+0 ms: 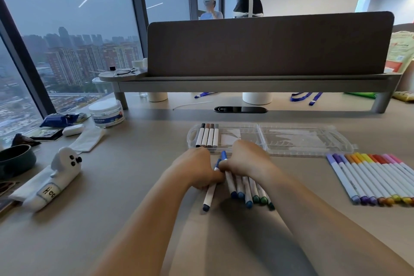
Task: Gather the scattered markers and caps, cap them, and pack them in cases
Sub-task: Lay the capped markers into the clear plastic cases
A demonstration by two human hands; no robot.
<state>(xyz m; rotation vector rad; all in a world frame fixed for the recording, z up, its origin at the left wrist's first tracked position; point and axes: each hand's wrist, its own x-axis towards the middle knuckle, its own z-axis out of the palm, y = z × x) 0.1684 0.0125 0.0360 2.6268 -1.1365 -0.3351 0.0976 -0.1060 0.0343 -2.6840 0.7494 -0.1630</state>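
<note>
My left hand (198, 169) grips a white marker with a dark blue end (209, 196), its barrel slanting down toward me. My right hand (244, 163) lies curled over a bunch of blue and green markers (249, 190) on the desk and holds a blue cap or tip (223, 155) upright between the two hands. Beyond the hands lies an open clear plastic case (291, 139) with several brown and grey markers (207, 135) in its left half. To the right, a row of purple, orange, yellow, red and pink markers (376, 177) lies side by side.
A white ghost-shaped pouch (50, 180) lies at the left, near a dark bowl (15, 159). A clear jar (107, 113), blue packets and a white case stand farther back left. A grey monitor shelf with a divider panel (257, 80) spans the back of the desk.
</note>
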